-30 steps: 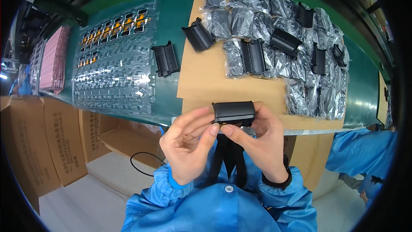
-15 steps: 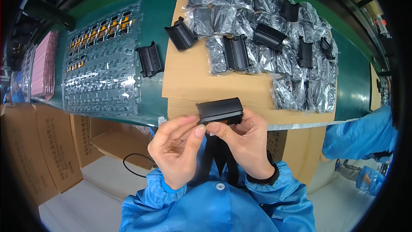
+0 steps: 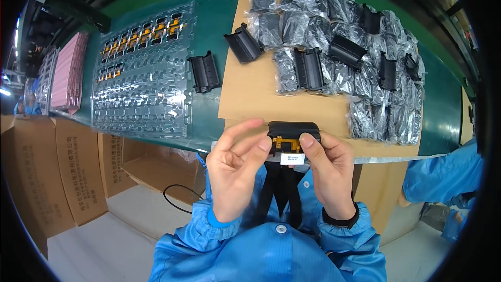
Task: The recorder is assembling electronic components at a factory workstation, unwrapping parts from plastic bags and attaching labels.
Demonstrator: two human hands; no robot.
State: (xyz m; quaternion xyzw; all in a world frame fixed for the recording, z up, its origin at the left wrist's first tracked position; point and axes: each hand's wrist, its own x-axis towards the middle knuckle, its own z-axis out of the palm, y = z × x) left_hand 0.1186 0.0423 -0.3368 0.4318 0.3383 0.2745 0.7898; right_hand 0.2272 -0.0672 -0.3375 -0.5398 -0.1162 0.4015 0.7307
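Just in front of the bench edge, both hands hold a curved black plastic housing (image 3: 293, 127). An orange flexible circuit (image 3: 286, 143) shows along its near side, and a small white label (image 3: 292, 159) hangs below that. My right hand (image 3: 332, 169) grips the right end, its thumb pressed on the circuit side and its fingers behind. At the left end, my left hand (image 3: 234, 169) has its thumb against the circuit's edge. The left index finger sticks out apart from the housing; the other left fingertips are partly hidden.
Bagged black parts (image 3: 295, 27) lie in rows on cardboard (image 3: 250, 107), with several loose black housings (image 3: 310, 69) on and beside them. A clear tray (image 3: 143, 96) of orange circuits sits left, beyond it a pink stack (image 3: 69, 73). Cartons (image 3: 78, 172) stand below; another person's blue sleeve (image 3: 438, 169) is at right.
The housing has been tipped, so its orange circuit and white label now face me. My left thumb has moved up onto its left end. The whole view has shifted slightly.
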